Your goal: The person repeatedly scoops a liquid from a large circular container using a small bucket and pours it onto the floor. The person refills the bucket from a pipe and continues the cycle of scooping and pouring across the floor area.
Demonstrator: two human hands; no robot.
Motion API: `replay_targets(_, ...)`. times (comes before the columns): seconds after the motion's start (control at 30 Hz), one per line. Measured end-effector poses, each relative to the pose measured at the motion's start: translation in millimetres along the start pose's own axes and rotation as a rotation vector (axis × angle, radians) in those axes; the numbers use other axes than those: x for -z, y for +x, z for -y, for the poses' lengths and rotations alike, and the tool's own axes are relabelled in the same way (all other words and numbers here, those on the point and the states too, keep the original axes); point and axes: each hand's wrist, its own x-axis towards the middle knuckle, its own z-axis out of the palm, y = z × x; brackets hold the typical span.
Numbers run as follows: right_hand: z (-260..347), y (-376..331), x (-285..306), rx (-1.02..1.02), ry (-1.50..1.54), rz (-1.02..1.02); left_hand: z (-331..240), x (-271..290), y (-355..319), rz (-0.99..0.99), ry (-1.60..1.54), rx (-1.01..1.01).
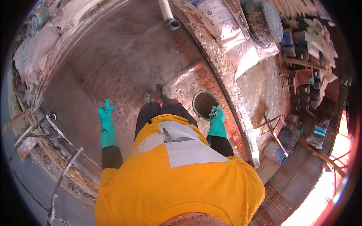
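Note:
I wear teal rubber gloves on both hands. My right hand (pixel 217 113) grips the near rim of a round, dark bucket (pixel 195 108), which hangs or rests beside my right leg. The bucket's inside looks brown and dim, so I cannot make out what it holds. Out to my left, my left hand (pixel 106 112) is held over the floor and touches nothing. One of its fingers points straight ahead and the others look loosely bent.
My boots (pixel 165 92) stand on a wet, brown basin floor (pixel 124 49). A low concrete wall (pixel 222 81) bounds it on the right, and a pipe (pixel 166 13) comes in at the far side. Beyond the wall are sacks (pixel 222 22) and a large drum (pixel 263 22). Wooden poles (pixel 64 173) stand at left.

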Motion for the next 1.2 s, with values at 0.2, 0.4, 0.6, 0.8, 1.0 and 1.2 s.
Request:
replay_targets(0.2, 76, -33, -113, 0.193, -0.386, 0.275, 80, -35, 28, 0.06, -0.631, 0.053)
replay_targets(0.4, 102, -111, -223, 0.307, -0.664, 0.529, 46, -105, 29, 0.064, -0.616, 0.085)
replay_targets(0.6, 98, -159, -311, 0.232, -0.861, 0.825, 4, -175, 33, 0.067, -0.302, -0.077)
replay_targets(0.8, 83, -191, -389, -0.001, -1.048, 1.161, -43, -229, 32, 0.013, 0.09, 0.109)
replay_targets(1.0, 95, -230, -436, 0.011, -1.477, 1.416, -48, -253, 11, -0.358, -0.2, 0.206)
replay_targets(1.2, 152, -267, -470, 0.018, -1.768, 1.555, -60, -279, -17, -0.371, -0.43, 0.085)
